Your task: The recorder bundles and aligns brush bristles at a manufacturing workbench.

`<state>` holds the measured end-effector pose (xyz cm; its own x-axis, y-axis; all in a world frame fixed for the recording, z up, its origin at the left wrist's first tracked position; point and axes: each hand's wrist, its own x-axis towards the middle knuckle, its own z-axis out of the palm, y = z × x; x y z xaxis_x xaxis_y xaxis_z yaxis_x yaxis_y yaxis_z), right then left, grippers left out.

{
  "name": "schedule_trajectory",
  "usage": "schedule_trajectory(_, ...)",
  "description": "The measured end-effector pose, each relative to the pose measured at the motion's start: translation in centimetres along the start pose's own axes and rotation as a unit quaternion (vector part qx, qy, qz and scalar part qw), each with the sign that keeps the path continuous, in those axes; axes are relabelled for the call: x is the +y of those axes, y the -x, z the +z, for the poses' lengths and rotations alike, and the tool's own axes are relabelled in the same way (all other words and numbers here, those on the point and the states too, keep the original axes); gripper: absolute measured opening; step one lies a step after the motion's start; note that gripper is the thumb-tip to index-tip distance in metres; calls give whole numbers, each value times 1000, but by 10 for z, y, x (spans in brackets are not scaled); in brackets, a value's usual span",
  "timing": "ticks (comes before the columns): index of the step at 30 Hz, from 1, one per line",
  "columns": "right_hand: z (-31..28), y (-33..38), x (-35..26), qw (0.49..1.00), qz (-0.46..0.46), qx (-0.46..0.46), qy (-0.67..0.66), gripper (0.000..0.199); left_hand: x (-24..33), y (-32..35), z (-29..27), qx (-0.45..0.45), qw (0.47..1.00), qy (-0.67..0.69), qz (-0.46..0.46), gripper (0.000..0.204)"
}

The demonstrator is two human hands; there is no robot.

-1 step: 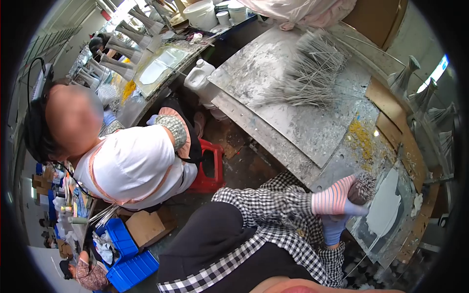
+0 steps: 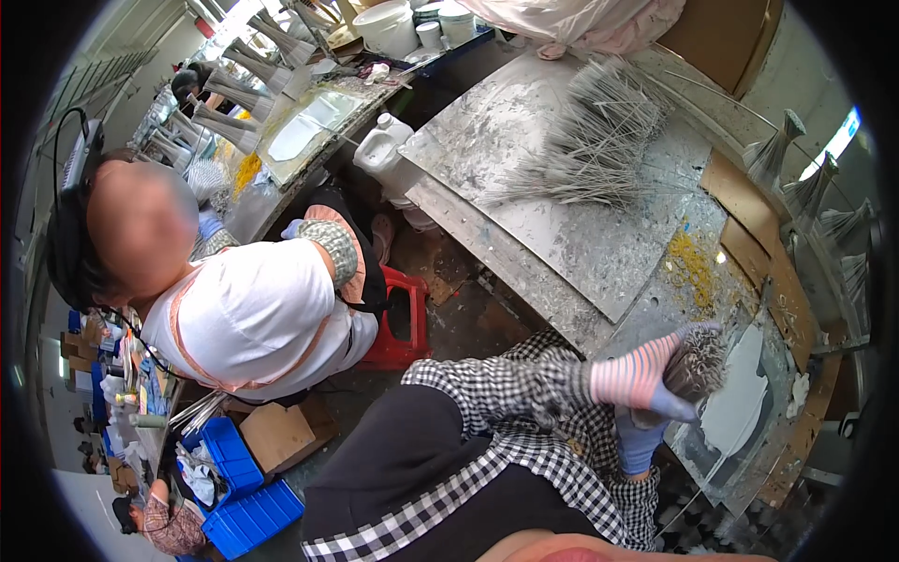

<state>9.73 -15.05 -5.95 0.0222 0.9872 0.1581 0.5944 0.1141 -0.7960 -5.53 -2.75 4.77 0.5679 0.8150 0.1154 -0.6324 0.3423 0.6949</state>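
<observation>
- Near the lower right end of the counter (image 2: 646,323): left hand (image 2: 639,375), in a striped glove, carries a bundle (image 2: 700,363) of thin grey stems.
- Left grip: curled round the bundle, thumb on the side toward the wearer, fingers on the far side; stems pinched between.
- Right hand (image 2: 641,448), blue glove, sits just below the left, by the counter's near edge. Its grip: cannot tell whether spread or pressed together.
- Key relation: bundle's frayed head points away from the left palm, toward the counter's right end. White paste (image 2: 735,403) lies just beyond it, slightly nearer the wearer. Left hand is the nearer of the two to the paste.
- Long axis: appears to slant from between the hands up toward the counter's right edge; foreshortened, so exact tilt uncertain.
- Yellow crumbs (image 2: 693,272) lie farther in from the near edge; a pile of stems (image 2: 599,136) rests toward the far edge.
- Hidden: bundle's middle, under the left hand; most right fingers. Tail end hard to separate from the gloves.
- Gap between head and paste: height not readable from above.
- Counter's far edge partly covered by pale cloth (image 2: 581,23).
</observation>
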Motion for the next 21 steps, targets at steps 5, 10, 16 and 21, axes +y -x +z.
schedule_trajectory(5, 14, 37, 45, 993, 27, -95, 70, 41, 27, -9, -18, -261, 956, 103, -92, 130)
schedule_trajectory(10, 0, 4, -23, 971, 10, -168, -172, 49, 18, -22, -29, -353, 928, 27, -115, 127)
schedule_trajectory(16, -9, 30, 10, 981, 19, -156, -117, 50, 20, -17, -21, -327, 944, 34, -21, 141)
schedule_trajectory(21, -15, 49, 54, 995, 42, 9, -93, 49, 11, 4, -25, -248, 964, 88, -38, 128)
